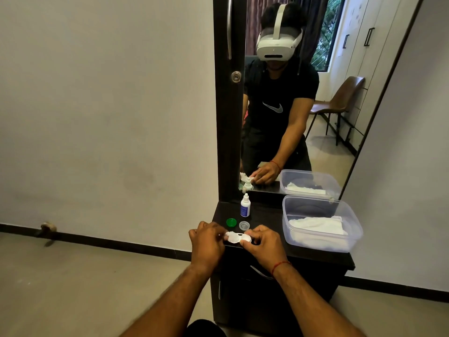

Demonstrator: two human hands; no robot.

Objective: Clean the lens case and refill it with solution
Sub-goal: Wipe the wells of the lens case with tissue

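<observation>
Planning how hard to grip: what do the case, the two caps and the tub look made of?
Case: white, semi-translucent plastic, it seems, smooth and moulded.
Green cap: glossy opaque plastic, likely.
Clear cap: see-through plastic, ridged rim.
Tub: thin, cloudy translucent plastic; the white cloth shows through its wall.

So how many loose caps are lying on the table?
2: a green cap and a clear cap side by side, between the bottle and the hands. None seems hidden.

Counted on the dark cabinet top (267, 212): one lens case (238, 237), two loose caps, one green cap (231, 222) and one clear cap (244, 225), one solution bottle (245, 206), one plastic container (320, 222) holding one white cloth (318, 226).
</observation>
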